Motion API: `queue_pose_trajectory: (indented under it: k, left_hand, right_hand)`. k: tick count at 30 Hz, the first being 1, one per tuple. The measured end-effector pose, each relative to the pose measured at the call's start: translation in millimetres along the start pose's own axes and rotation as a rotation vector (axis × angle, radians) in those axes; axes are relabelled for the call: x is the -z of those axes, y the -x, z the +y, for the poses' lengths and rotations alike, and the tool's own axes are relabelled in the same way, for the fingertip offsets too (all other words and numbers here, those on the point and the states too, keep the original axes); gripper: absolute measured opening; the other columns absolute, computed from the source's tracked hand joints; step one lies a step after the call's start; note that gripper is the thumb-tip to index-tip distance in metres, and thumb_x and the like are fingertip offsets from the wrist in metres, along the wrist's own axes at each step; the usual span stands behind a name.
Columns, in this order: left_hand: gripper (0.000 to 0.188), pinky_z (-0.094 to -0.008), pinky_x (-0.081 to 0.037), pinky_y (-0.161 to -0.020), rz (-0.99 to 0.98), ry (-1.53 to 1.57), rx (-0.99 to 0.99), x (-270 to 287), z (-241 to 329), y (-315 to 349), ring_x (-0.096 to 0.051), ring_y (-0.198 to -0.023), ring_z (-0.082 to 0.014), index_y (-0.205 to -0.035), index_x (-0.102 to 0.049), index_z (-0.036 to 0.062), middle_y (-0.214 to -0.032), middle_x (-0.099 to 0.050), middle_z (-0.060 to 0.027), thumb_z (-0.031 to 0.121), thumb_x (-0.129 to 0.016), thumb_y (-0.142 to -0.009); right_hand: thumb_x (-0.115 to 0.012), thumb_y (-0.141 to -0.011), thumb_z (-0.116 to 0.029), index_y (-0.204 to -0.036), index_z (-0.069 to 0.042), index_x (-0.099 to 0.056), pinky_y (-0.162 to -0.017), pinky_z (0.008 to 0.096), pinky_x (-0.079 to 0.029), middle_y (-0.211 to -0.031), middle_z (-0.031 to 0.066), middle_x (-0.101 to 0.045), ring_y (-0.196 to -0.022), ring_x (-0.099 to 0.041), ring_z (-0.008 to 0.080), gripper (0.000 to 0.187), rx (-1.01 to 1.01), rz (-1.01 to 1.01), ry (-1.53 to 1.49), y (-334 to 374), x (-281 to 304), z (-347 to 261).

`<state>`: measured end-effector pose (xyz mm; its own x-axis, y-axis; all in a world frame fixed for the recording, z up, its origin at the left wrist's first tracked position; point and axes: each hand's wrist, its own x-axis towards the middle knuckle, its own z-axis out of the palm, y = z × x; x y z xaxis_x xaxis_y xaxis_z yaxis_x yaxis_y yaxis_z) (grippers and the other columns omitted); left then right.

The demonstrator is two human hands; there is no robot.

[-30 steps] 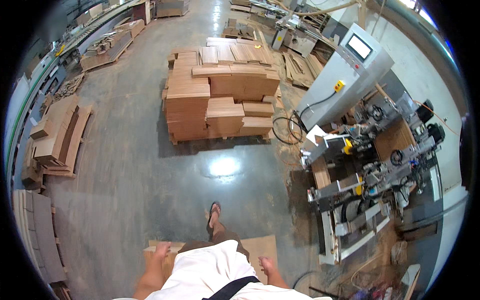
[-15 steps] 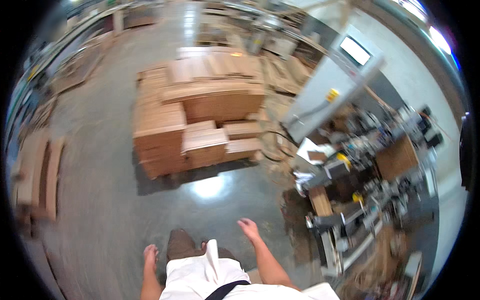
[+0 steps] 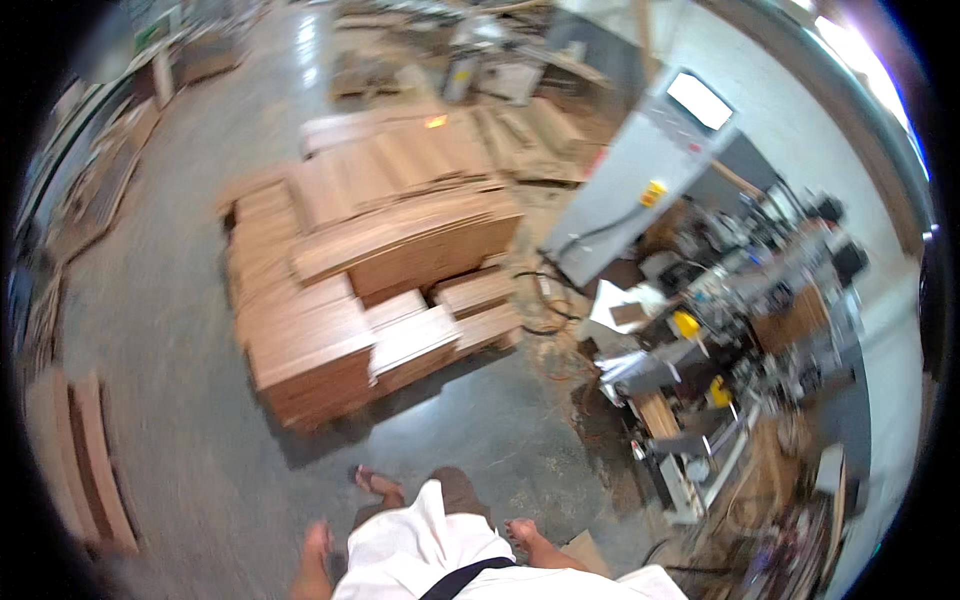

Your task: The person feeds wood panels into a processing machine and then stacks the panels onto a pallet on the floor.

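Observation:
My left hand (image 3: 317,538) hangs low beside my white shirt, blurred, loosely open with nothing visible in it. On the other side, my right hand (image 3: 521,531) is also low by my hip; its fingers look loose and slightly bent, and no object shows in it. Neither hand touches anything. Ahead of me on the floor stands a big stack of wooden boards (image 3: 310,340), layered at different heights. One of my feet (image 3: 378,483) is stepping in front of the stack.
At right stands a tall grey control cabinet (image 3: 630,190) with a lit screen, beside a cluttered machine (image 3: 740,320) with cables. Long wooden boards (image 3: 92,460) lie at the left. More timber (image 3: 525,135) lies behind the stack. The floor (image 3: 180,350) is smooth grey.
The view has turned and I have moved closer to the board stack. My right hand has dropped back from its forward reach toward my side; a different step shows.

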<state>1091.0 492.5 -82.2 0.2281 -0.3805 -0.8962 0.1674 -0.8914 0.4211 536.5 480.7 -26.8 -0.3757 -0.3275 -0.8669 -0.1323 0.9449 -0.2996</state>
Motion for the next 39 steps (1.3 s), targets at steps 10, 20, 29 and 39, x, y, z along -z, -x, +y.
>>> queue_pose_trajectory:
  k: [10,20,29,39]
  left_hand:
    - [0.035,-0.0331,-0.05,-0.086,0.235,0.161,-0.291,40.2,233.8,-25.2,-0.061,-0.101,-0.0181,-0.122,-0.063,0.0046,-0.11,-0.066,-0.0062,0.029,-0.063,-0.097]
    - [0.061,-0.0514,-0.04,-0.102,0.224,0.312,0.008,10.3,279.2,-31.4,-0.055,-0.125,-0.0255,-0.142,-0.052,0.0128,-0.135,-0.059,-0.0071,0.049,-0.062,-0.094]
    - [0.052,-0.0375,-0.048,-0.083,0.28,0.328,-0.031,23.9,293.4,-42.5,-0.059,-0.1,-0.0196,-0.13,-0.059,0.0084,-0.115,-0.064,-0.0055,0.045,-0.065,-0.093]
    - [0.051,-0.0367,-0.048,-0.085,0.349,0.255,-0.027,49.1,313.8,-45.7,-0.06,-0.095,-0.0196,-0.123,-0.063,0.0028,-0.103,-0.064,-0.0071,0.043,-0.067,-0.092]
  right_hand:
    - [-0.069,-0.089,-0.033,-0.112,-0.01,-0.071,-0.07,0.0503,-0.048,-0.094,0.0051,-0.066,-0.088,-0.06,0.0238,0.032,0.291,-0.098,0.099,-40.6,-62.6,-213.6]
    - [-0.074,-0.087,-0.041,-0.144,-0.005,-0.05,-0.098,0.0544,-0.047,-0.138,0.0149,-0.059,-0.127,-0.054,0.0306,0.072,0.504,-0.353,0.258,-67.9,-187.4,-519.6]
    - [-0.078,-0.083,-0.036,-0.142,0.006,-0.046,-0.09,0.0394,-0.05,-0.131,0.0195,-0.06,-0.116,-0.058,0.0277,0.079,0.563,-0.396,0.344,-64.6,-317.7,-576.9]
    - [-0.078,-0.085,-0.026,-0.141,0.001,-0.049,-0.109,0.0431,-0.037,-0.139,0.0139,-0.056,-0.128,-0.05,0.0277,0.068,0.382,-0.433,0.01,-12.7,-316.6,-530.0]
